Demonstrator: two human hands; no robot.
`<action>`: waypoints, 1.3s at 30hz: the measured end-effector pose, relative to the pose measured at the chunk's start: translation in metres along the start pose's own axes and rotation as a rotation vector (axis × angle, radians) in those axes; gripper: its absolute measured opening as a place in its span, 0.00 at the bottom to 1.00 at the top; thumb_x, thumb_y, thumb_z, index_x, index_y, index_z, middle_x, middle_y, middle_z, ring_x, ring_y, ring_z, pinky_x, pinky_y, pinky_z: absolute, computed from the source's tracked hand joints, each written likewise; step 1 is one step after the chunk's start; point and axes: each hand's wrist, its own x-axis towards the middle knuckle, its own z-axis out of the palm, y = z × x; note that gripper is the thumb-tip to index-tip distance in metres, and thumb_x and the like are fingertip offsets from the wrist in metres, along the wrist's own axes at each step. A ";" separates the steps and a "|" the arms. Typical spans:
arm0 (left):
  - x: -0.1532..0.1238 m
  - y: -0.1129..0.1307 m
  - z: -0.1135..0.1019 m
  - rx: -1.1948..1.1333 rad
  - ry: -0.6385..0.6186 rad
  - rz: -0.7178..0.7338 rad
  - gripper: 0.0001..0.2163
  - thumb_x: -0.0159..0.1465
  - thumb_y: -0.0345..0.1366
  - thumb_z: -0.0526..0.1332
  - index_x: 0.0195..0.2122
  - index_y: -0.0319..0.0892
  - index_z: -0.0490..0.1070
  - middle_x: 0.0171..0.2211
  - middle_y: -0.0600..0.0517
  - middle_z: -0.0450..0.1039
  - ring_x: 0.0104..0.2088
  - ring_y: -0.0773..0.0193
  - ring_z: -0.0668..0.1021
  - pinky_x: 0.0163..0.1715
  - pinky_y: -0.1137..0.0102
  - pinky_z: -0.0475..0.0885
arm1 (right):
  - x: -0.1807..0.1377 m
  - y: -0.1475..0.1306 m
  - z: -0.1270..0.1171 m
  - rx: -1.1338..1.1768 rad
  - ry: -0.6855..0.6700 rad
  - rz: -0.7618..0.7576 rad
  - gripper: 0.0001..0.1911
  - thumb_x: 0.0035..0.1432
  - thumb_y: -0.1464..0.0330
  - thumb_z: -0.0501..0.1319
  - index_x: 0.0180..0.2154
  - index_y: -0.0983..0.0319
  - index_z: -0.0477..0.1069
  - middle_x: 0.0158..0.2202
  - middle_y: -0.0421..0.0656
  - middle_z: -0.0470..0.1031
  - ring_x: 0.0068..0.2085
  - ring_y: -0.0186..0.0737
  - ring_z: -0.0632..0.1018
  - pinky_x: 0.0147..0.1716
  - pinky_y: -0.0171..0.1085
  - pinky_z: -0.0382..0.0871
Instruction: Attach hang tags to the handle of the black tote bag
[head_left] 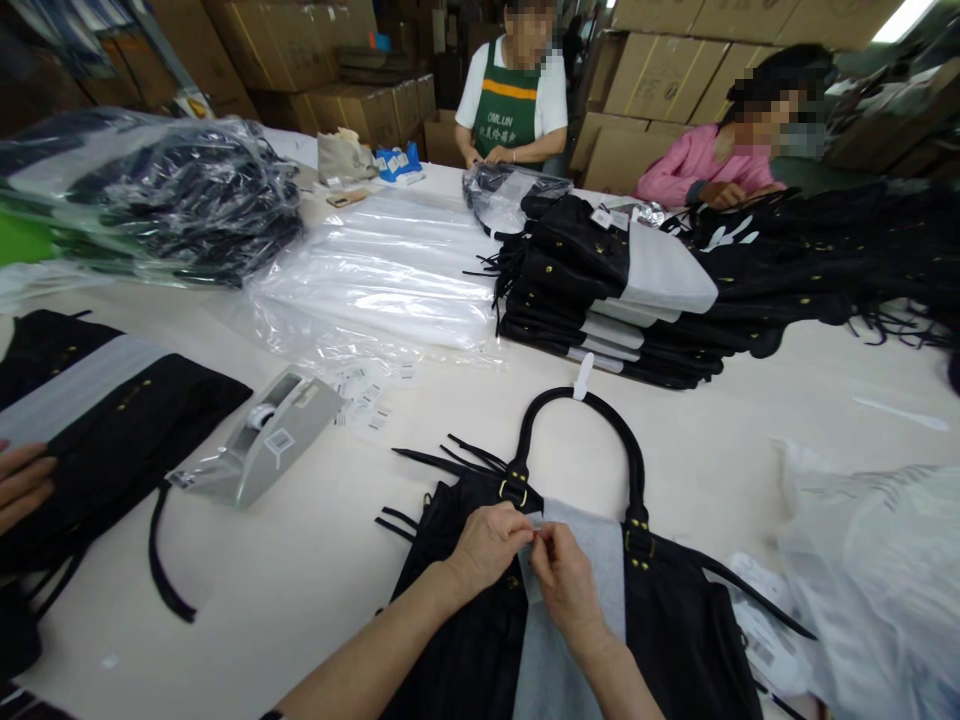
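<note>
A black handbag [675,620] lies flat on the white table [300,560] right in front of me, its looped handle [577,420] pointing away. A grey-white sheet [592,560] lies over the bag's middle. My left hand [487,545] and my right hand [566,580] meet at the sheet's top edge. Both are pinched together on something small that I cannot make out. A white tag [583,375] hangs on the handle's top.
A grey tape dispenser [262,440] stands to the left, small stickers [367,395] beside it. Stacked black bags [607,300] and clear plastic sleeves [390,270] lie beyond. Another person's hand [22,480] rests on a bag at far left. Two people work at the far side. Plastic wrap [877,580] lies right.
</note>
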 end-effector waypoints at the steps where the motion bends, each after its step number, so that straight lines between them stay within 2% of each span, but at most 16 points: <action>1: 0.000 0.000 0.001 0.030 -0.004 -0.008 0.09 0.58 0.31 0.54 0.28 0.41 0.75 0.25 0.54 0.69 0.27 0.68 0.71 0.28 0.74 0.64 | 0.000 -0.002 0.000 0.053 -0.006 0.053 0.10 0.58 0.64 0.48 0.28 0.61 0.61 0.21 0.38 0.66 0.21 0.32 0.68 0.21 0.31 0.62; 5: 0.002 -0.003 0.003 0.121 -0.029 -0.008 0.10 0.59 0.32 0.53 0.25 0.41 0.73 0.23 0.55 0.65 0.26 0.68 0.69 0.27 0.75 0.62 | 0.001 -0.008 0.000 0.481 -0.044 0.380 0.12 0.53 0.59 0.54 0.30 0.62 0.64 0.22 0.38 0.67 0.22 0.33 0.68 0.21 0.32 0.64; 7: 0.004 -0.004 0.003 0.128 -0.041 -0.002 0.10 0.58 0.31 0.53 0.23 0.41 0.72 0.22 0.55 0.65 0.26 0.68 0.69 0.27 0.75 0.61 | 0.003 -0.009 0.001 0.657 -0.053 0.485 0.15 0.49 0.57 0.57 0.32 0.63 0.67 0.22 0.38 0.67 0.22 0.33 0.67 0.21 0.32 0.64; 13: 0.007 -0.004 0.009 0.014 0.035 -0.105 0.08 0.55 0.30 0.54 0.21 0.40 0.68 0.21 0.56 0.65 0.24 0.69 0.68 0.26 0.74 0.60 | 0.006 -0.015 0.004 0.963 0.012 0.638 0.16 0.41 0.59 0.65 0.31 0.62 0.71 0.24 0.37 0.69 0.24 0.31 0.67 0.25 0.31 0.63; 18: 0.007 -0.005 0.012 -0.027 0.065 -0.137 0.08 0.55 0.31 0.52 0.20 0.39 0.67 0.20 0.56 0.65 0.23 0.69 0.67 0.25 0.74 0.60 | 0.007 -0.019 0.007 1.047 0.046 0.760 0.16 0.37 0.60 0.68 0.28 0.63 0.72 0.23 0.38 0.69 0.23 0.30 0.66 0.23 0.31 0.61; 23: 0.007 -0.004 0.010 -0.083 0.070 -0.142 0.09 0.55 0.31 0.53 0.20 0.39 0.68 0.19 0.56 0.66 0.23 0.68 0.69 0.25 0.74 0.61 | 0.005 -0.022 0.010 1.000 0.074 0.751 0.15 0.40 0.59 0.66 0.26 0.63 0.70 0.18 0.36 0.65 0.21 0.30 0.63 0.20 0.31 0.57; 27: 0.003 0.000 0.004 -0.142 0.072 -0.136 0.09 0.55 0.31 0.53 0.23 0.39 0.71 0.23 0.54 0.70 0.28 0.67 0.72 0.30 0.74 0.65 | 0.004 -0.023 0.011 1.080 0.088 0.715 0.15 0.44 0.57 0.64 0.28 0.62 0.68 0.19 0.36 0.66 0.21 0.30 0.64 0.21 0.31 0.57; 31: -0.002 0.001 0.001 0.070 0.063 -0.093 0.10 0.58 0.30 0.50 0.25 0.40 0.70 0.25 0.53 0.69 0.28 0.67 0.71 0.30 0.74 0.64 | 0.005 -0.020 0.010 1.097 0.070 0.694 0.15 0.45 0.58 0.64 0.28 0.62 0.67 0.21 0.37 0.68 0.23 0.31 0.65 0.22 0.31 0.58; 34: -0.004 0.000 0.001 0.239 0.035 -0.071 0.11 0.60 0.30 0.49 0.26 0.40 0.69 0.26 0.53 0.68 0.28 0.67 0.70 0.29 0.73 0.63 | 0.005 -0.017 0.010 1.050 0.011 0.647 0.13 0.46 0.58 0.63 0.28 0.62 0.67 0.20 0.36 0.66 0.23 0.31 0.64 0.23 0.31 0.58; 39: -0.004 -0.003 0.001 0.331 -0.003 -0.049 0.11 0.61 0.29 0.49 0.26 0.40 0.69 0.27 0.53 0.68 0.28 0.67 0.70 0.28 0.74 0.62 | 0.005 -0.015 0.011 0.982 -0.045 0.600 0.14 0.47 0.58 0.62 0.27 0.62 0.66 0.18 0.35 0.64 0.21 0.30 0.63 0.22 0.31 0.57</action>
